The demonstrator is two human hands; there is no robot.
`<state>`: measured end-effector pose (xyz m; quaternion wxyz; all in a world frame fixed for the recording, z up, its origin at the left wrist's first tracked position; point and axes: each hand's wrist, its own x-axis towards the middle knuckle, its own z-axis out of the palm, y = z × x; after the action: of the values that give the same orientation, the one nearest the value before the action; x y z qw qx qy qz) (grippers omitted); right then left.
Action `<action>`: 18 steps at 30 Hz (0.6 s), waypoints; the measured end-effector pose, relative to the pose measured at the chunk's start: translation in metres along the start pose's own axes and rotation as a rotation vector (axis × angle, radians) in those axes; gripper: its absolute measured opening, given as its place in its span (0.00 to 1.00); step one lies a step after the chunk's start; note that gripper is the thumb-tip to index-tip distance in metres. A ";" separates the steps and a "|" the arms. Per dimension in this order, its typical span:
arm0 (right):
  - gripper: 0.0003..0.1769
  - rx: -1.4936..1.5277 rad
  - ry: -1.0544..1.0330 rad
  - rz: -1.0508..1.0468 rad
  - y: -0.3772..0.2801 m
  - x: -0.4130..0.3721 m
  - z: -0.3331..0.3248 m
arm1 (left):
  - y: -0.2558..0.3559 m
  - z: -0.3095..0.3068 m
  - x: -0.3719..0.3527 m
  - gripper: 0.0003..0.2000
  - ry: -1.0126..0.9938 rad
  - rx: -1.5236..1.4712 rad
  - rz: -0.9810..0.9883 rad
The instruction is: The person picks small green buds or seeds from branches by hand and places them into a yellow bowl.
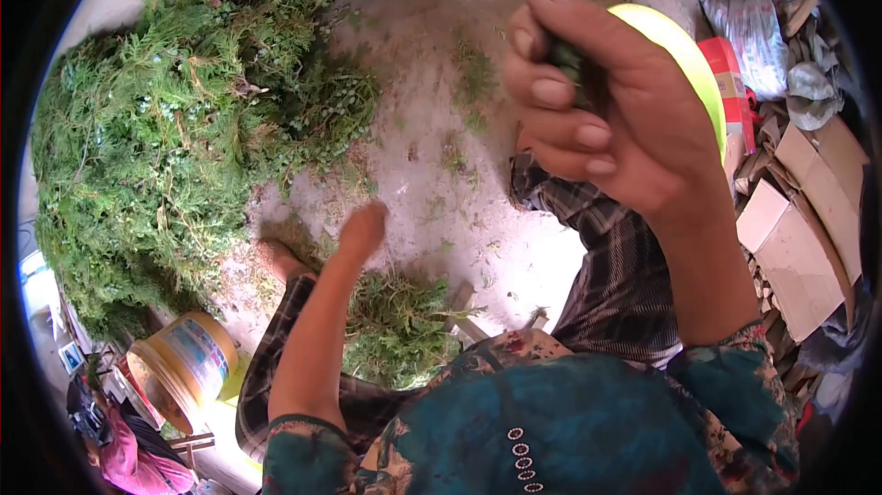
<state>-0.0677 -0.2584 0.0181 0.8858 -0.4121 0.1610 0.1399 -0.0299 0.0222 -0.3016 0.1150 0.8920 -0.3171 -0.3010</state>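
My right hand (616, 100) is raised close to the camera, its fingers curled round a small bunch of dark green plant bits (571, 71). Most of what it holds is hidden by the palm and fingers. Lower down, my left hand (365, 230) is over the floor between my legs, seen from the back and rounded like a fist. Whatever it may hold is hidden. Left of it rises a large heap of green conifer branches (165, 155) with small pale berries. A smaller pile of cut sprigs (395, 325) lies near my lap.
Behind my right hand is a yellow-green basin (684, 50). Flattened cardboard (799, 256), a red box (726, 82) and plastic bags (749, 36) line the right side. At lower left are a tipped yellow bucket (197, 357) and a person in pink (138, 454). Green scraps litter the concrete floor (413, 63).
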 end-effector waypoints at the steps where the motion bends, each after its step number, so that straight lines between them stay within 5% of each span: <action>1: 0.15 0.046 0.054 0.013 -0.001 0.001 -0.002 | -0.006 -0.018 0.028 0.08 0.121 0.052 -0.077; 4: 0.15 0.110 0.088 -0.082 0.003 0.003 -0.014 | -0.019 -0.056 0.090 0.09 0.453 -0.019 -0.107; 9: 0.14 0.094 0.343 -0.259 -0.021 -0.002 -0.045 | -0.051 -0.058 0.158 0.17 0.335 0.099 -0.400; 11: 0.13 -0.258 0.382 -0.504 -0.045 -0.019 -0.087 | -0.061 -0.045 0.161 0.17 0.466 0.188 -0.516; 13: 0.14 -1.193 1.053 -0.698 -0.058 -0.027 -0.104 | -0.063 -0.050 0.161 0.17 0.421 0.230 -0.505; 14: 0.14 -1.194 1.054 -0.701 -0.062 -0.028 -0.114 | -0.065 -0.053 0.160 0.20 0.353 0.252 -0.476; 16: 0.15 -1.811 1.061 -0.601 -0.061 -0.030 -0.132 | -0.058 -0.056 0.151 0.23 0.281 0.282 -0.436; 18: 0.16 -1.762 0.920 -0.655 -0.049 -0.019 -0.121 | -0.038 -0.064 0.133 0.13 0.344 0.115 -0.494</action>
<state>-0.0870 -0.3846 -0.0142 0.1196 -0.9488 0.2040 -0.2095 0.1102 -0.0326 -0.3277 0.0396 0.9850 -0.0832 -0.1462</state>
